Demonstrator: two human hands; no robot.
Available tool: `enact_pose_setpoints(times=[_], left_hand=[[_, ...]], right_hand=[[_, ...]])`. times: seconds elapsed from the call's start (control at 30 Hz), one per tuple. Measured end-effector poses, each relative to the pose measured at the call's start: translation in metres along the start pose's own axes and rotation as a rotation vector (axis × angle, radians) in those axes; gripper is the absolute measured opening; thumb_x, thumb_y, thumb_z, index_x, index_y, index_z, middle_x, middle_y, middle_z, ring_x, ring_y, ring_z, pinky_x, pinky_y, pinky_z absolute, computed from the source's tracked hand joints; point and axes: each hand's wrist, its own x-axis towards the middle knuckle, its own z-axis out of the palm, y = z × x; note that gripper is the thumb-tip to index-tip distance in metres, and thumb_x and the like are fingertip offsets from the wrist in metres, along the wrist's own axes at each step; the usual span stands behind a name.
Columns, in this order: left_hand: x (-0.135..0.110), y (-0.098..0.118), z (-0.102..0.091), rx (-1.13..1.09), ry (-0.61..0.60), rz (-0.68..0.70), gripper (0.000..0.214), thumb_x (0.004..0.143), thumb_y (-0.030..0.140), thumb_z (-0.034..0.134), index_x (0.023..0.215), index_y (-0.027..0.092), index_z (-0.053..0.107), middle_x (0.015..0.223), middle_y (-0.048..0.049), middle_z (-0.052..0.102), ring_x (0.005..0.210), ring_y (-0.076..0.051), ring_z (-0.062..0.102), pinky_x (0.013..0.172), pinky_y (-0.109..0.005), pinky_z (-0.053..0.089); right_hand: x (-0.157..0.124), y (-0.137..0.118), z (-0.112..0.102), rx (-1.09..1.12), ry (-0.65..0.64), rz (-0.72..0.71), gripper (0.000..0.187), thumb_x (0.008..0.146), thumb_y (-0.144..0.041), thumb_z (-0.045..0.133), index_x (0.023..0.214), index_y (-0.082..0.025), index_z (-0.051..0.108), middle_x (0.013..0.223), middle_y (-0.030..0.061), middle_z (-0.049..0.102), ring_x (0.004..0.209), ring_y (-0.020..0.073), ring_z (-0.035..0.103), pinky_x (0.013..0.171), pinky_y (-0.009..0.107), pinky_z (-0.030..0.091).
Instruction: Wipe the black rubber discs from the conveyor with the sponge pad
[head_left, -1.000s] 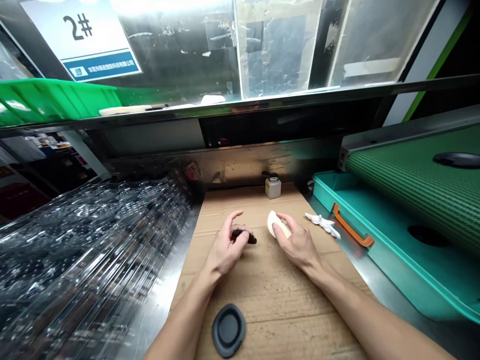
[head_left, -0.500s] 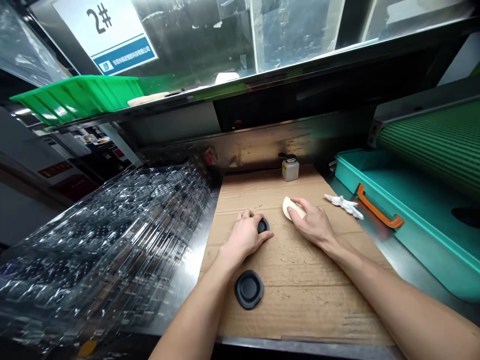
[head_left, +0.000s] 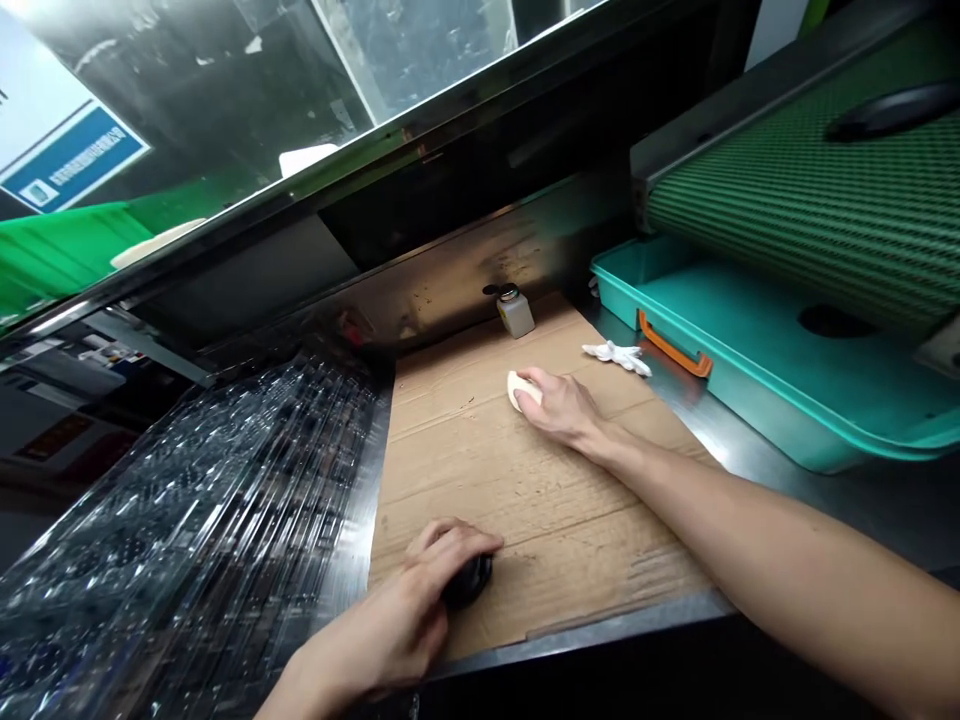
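Flattened cardboard (head_left: 450, 470), left hand (head_left: 424, 590) curled over a black rubber disc (head_left: 471, 582) at its near edge, right hand (head_left: 559, 408) clamped on a white pad (head_left: 516, 392) toward its far end, hands well apart.

Bright, even indoor light from above; hard white glints across clear plastic trays (head_left: 202, 520). Sign (head_left: 67, 150) near blown out at top-left corner. Deep shadow in recess under shelf (head_left: 450, 215). Wide-angle bowing toward frame edges. Right hand (head_left: 559, 410) fairly sharp, faint shadow on cardboard sheet (head_left: 480, 480).
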Motion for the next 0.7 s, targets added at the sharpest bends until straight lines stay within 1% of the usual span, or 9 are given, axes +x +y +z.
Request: enact_pose_setpoints(times=[0.07, 0.17, 0.3, 0.33, 0.4, 0.47, 0.53, 0.6, 0.7], left_hand=[[0.004, 0.001, 0.002, 0.004, -0.023, -0.009, 0.085, 0.061, -0.003, 0.044, 0.136, 0.037, 0.044, 0.135, -0.0018, 0.048, 0.128, -0.024, 0.040, 0.112, -0.045, 0.033], [0.007, 0.004, 0.001, 0.014, -0.020, -0.067, 0.082, 0.066, 0.006, 0.058, 0.139, 0.036, 0.038, 0.144, -0.0034, 0.040, 0.132, -0.028, 0.036, 0.113, -0.048, 0.029], [0.008, -0.002, -0.002, 0.077, 0.000, -0.095, 0.062, 0.074, 0.018, 0.064, 0.131, 0.035, 0.048, 0.131, -0.0032, 0.053, 0.124, -0.024, 0.045, 0.108, -0.043, 0.036], [0.008, -0.008, -0.003, 0.105, 0.031, -0.100, 0.057, 0.076, 0.021, 0.064, 0.129, 0.035, 0.050, 0.128, -0.0030, 0.055, 0.122, -0.024, 0.048, 0.106, -0.041, 0.038], [0.008, -0.023, -0.004, 0.185, 0.174, -0.150, 0.052, 0.078, 0.029, 0.064, 0.128, 0.033, 0.050, 0.127, -0.0036, 0.057, 0.119, -0.024, 0.051, 0.105, -0.040, 0.039], [0.006, -0.043, -0.003, 0.294, 0.365, -0.274, 0.053, 0.080, 0.039, 0.062, 0.130, 0.030, 0.047, 0.127, -0.0056, 0.058, 0.117, -0.026, 0.053, 0.103, -0.042, 0.040], [0.002, -0.062, 0.000, 0.399, 0.494, -0.406, 0.055, 0.082, 0.047, 0.056, 0.132, 0.026, 0.046, 0.124, -0.0079, 0.060, 0.114, -0.027, 0.055, 0.101, -0.044, 0.041], [-0.004, -0.076, 0.003, 0.469, 0.527, -0.460, 0.055, 0.084, 0.051, 0.051, 0.131, 0.024, 0.046, 0.122, -0.0084, 0.061, 0.113, -0.028, 0.056, 0.099, -0.044, 0.043], [-0.006, -0.083, 0.004, 0.498, 0.535, -0.430, 0.056, 0.083, 0.054, 0.050, 0.130, 0.024, 0.048, 0.124, -0.0082, 0.061, 0.114, -0.029, 0.056, 0.100, -0.044, 0.042]], right_hand=[[0.000, 0.000, -0.001, -0.003, -0.008, 0.015, 0.042, 0.090, -0.047, 0.043, 0.126, -0.026, 0.054, 0.095, 0.0046, 0.070, 0.083, 0.0211, 0.064, 0.068, 0.027, 0.042], [0.000, -0.001, -0.001, -0.013, -0.021, 0.015, 0.042, 0.091, -0.047, 0.042, 0.127, -0.027, 0.053, 0.096, 0.0049, 0.070, 0.083, 0.0212, 0.064, 0.069, 0.028, 0.042], [0.000, -0.001, -0.002, -0.021, -0.025, 0.015, 0.043, 0.091, -0.047, 0.041, 0.127, -0.027, 0.053, 0.097, 0.0055, 0.070, 0.084, 0.0215, 0.064, 0.069, 0.028, 0.041], [0.000, -0.001, -0.002, -0.021, -0.025, 0.017, 0.043, 0.091, -0.047, 0.041, 0.127, -0.027, 0.053, 0.097, 0.0055, 0.070, 0.084, 0.0215, 0.064, 0.069, 0.028, 0.041], [0.000, -0.001, -0.002, -0.017, -0.024, 0.015, 0.042, 0.091, -0.047, 0.041, 0.126, -0.028, 0.053, 0.096, 0.0052, 0.070, 0.084, 0.0216, 0.065, 0.068, 0.028, 0.041], [0.000, 0.000, -0.002, -0.011, -0.027, 0.009, 0.041, 0.091, -0.047, 0.041, 0.126, -0.029, 0.053, 0.096, 0.0050, 0.070, 0.084, 0.0217, 0.065, 0.068, 0.028, 0.041], [0.000, 0.000, -0.001, -0.011, -0.032, 0.005, 0.041, 0.091, -0.046, 0.040, 0.126, -0.029, 0.053, 0.095, 0.0053, 0.070, 0.083, 0.0218, 0.065, 0.068, 0.028, 0.041], [0.000, 0.000, -0.002, -0.026, -0.036, 0.006, 0.041, 0.091, -0.045, 0.041, 0.126, -0.028, 0.053, 0.093, 0.0056, 0.070, 0.082, 0.0219, 0.065, 0.068, 0.028, 0.042], [-0.001, -0.003, -0.007, -0.067, -0.048, 0.012, 0.040, 0.090, -0.045, 0.040, 0.125, -0.030, 0.052, 0.090, 0.0050, 0.070, 0.079, 0.0225, 0.065, 0.067, 0.029, 0.043]])
